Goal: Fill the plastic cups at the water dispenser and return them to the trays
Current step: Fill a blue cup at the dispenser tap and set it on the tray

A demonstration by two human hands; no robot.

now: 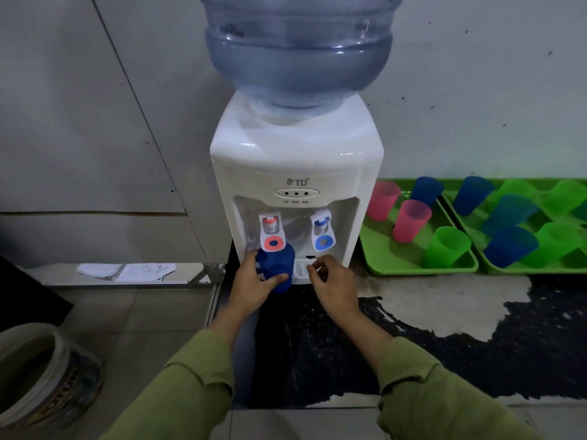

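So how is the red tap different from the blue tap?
The red tap sits to the left, the blue tap to the right. The red tap has a blue cup held up under it by the left hand; the blue tap has no cup under it. Both are white paddles with a coloured ring.

We lose the top of the water bottle to the upper edge, and the far tray runs off the right edge. The left hand covers part of the blue cup, whose inside we cannot see; the right hand perhaps touches the drip tray, but its curled fingers hide the contact.
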